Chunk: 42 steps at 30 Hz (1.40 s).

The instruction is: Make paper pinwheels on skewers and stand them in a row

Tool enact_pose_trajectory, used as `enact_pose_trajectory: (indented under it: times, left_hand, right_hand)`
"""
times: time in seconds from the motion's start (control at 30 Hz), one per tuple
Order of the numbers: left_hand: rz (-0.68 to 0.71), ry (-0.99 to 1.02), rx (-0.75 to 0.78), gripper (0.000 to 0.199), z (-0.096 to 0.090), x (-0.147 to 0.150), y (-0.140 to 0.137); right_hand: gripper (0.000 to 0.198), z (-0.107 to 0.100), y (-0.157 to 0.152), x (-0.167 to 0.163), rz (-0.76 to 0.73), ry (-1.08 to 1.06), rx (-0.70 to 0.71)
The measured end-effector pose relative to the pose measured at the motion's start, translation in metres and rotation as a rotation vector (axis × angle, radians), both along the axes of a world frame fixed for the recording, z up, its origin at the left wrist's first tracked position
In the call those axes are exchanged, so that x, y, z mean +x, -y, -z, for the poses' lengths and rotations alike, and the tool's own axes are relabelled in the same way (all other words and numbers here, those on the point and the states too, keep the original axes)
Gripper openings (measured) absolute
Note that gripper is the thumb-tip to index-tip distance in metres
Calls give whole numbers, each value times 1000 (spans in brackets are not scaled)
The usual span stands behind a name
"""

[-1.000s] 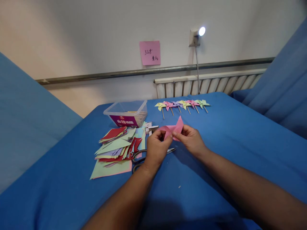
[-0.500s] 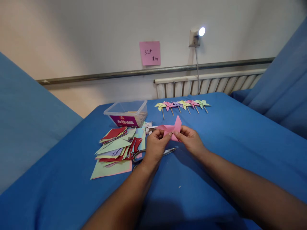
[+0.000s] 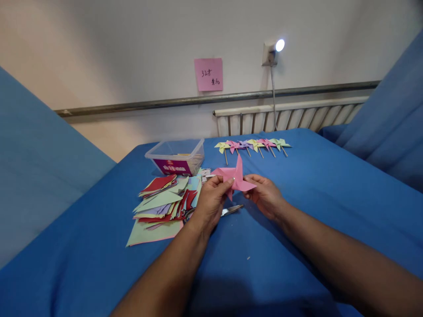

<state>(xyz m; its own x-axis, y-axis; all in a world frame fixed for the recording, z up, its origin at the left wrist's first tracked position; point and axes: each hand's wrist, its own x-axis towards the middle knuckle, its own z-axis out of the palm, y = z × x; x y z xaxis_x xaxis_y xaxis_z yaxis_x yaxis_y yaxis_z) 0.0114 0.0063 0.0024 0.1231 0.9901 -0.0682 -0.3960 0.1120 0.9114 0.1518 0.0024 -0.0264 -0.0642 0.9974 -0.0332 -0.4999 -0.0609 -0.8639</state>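
A pink paper pinwheel (image 3: 235,178), its blades folded, is in my left hand (image 3: 211,198), which pinches it with the thumb beside a small bright fastener at the centre. Close at the right, the curled fingers of my right hand (image 3: 264,196) reach the pinwheel's right blade. That blade overlaps its fingertips, so what they grip, if anything, is hidden. Under my left hand lies a pair of scissors (image 3: 231,210); the blade tip shows, while the handles are mostly covered by the hand. No stick is visible on the pink pinwheel.
Stacked coloured paper (image 3: 161,200) lies to the left on the blue cloth (image 3: 297,255). Behind it stands a clear plastic box (image 3: 175,154) with thin sticks inside. Several finished pinwheels on sticks (image 3: 253,145) lie in a row at the back, before a radiator (image 3: 297,115).
The pinwheel has turned to show its blades more squarely. My right thumb has come off its centre and the right hand has shifted to the blade's edge; my left hand keeps its pinch.
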Motion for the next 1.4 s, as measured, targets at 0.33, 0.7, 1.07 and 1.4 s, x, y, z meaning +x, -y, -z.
enact_pose_trajectory:
  times: [0.33, 0.7, 1.07, 1.4]
  left_hand:
    - [227, 117, -214, 23, 5, 2, 4]
    - [244, 88, -217, 26, 8, 2, 3]
    - [-258, -498, 200, 37, 18, 10, 0]
    - [-95, -364, 189, 27, 18, 13, 7]
  right_hand:
    - [30, -4, 1, -1, -2, 102, 79]
    - [23, 2, 0, -2, 55, 363, 227]
    - [18, 9, -5, 5, 443, 905, 403]
    - [14, 3, 3, -1, 449, 1241, 544]
